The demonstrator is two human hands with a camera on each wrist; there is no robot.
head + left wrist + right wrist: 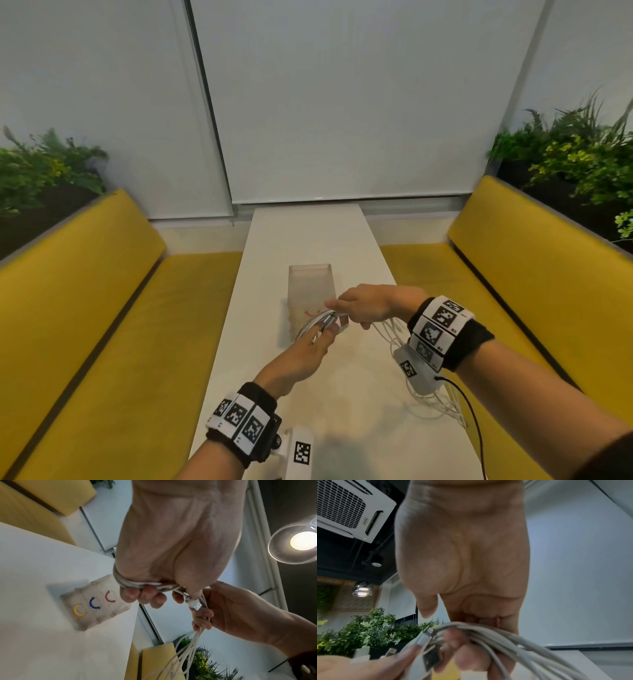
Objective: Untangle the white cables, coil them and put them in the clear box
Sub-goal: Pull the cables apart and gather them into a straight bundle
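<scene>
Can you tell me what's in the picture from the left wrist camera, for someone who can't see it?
The left hand grips coiled white cables above a white table, while the right hand holds loose strands that trail down. A white USB plug sticks out between the hands. On the table sits a clear box with yellow, blue and red curved marks.

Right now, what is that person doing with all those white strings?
Those are white cables, and a person is tidying them. The left hand grips a wound coil with a plug end sticking out. The right hand holds the loose strands, which trail down onto the white table. The clear box sits on the table just behind the hands. No cable looks to be in it yet.
</scene>
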